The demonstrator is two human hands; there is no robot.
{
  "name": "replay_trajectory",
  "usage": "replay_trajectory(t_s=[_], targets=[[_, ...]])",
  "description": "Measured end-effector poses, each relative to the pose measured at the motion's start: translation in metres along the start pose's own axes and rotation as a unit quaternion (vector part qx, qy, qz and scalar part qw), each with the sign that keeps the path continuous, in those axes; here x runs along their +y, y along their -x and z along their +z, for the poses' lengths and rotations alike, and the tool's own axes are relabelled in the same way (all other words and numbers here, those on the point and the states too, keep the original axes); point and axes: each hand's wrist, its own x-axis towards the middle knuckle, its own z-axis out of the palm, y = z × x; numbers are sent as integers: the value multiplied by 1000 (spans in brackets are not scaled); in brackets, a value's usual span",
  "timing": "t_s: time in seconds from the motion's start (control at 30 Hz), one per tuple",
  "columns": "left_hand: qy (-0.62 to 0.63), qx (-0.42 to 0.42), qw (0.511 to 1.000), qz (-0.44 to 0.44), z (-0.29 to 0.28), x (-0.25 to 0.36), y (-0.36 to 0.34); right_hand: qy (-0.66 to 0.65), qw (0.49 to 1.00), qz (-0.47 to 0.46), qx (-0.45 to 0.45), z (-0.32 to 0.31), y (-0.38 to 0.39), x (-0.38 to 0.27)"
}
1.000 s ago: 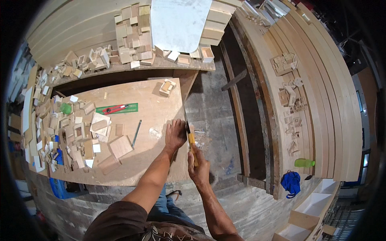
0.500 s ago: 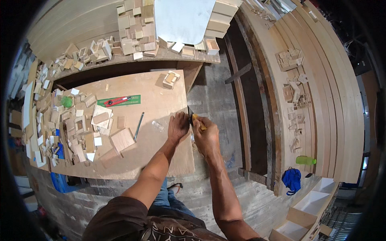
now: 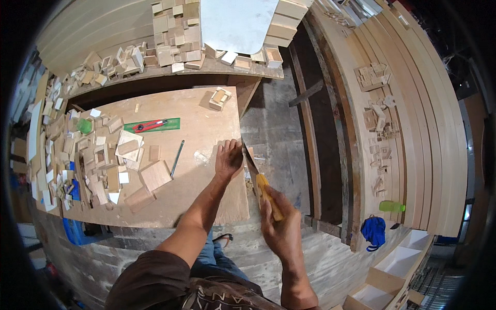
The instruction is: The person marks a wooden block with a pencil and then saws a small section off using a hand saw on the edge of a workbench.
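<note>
My right hand [image 3: 283, 219] is wrapped round the yellow handle [image 3: 270, 197] of a handsaw. The saw's narrow dark blade [image 3: 251, 160] slants away from me and meets the right edge of the wooden tabletop [image 3: 206, 124]. Beside the blade, my left hand [image 3: 229, 159] presses down at that edge with its fingers bent and close together. Whatever lies under those fingers is hidden. On the tabletop left of my hand are a pencil [image 3: 177, 159], a flat wooden block [image 3: 155, 179] and a red utility knife [image 3: 150, 125] on a green strip.
Small wood offcuts [image 3: 103, 175] crowd the table's left side. A small wooden frame [image 3: 219, 98] sits near its far right corner. Further right, a long bench [image 3: 413, 129] bears planks, a green bottle [image 3: 392, 206] and a blue bag [image 3: 373, 232]. More blocks fill the back shelf [image 3: 206, 67].
My right hand has drawn the saw back toward me and slightly right, baring more of its blade. My left hand stays nearly in place at the table's edge.
</note>
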Motion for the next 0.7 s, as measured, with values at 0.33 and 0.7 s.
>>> replay_trajectory(t_s=[0.33, 0.7], targets=[[112, -4, 994, -7, -18, 12, -4, -48, 996, -66, 34, 60, -51, 124], [51, 19, 999, -1, -19, 7, -4, -18, 999, 45, 0, 9, 9, 16]])
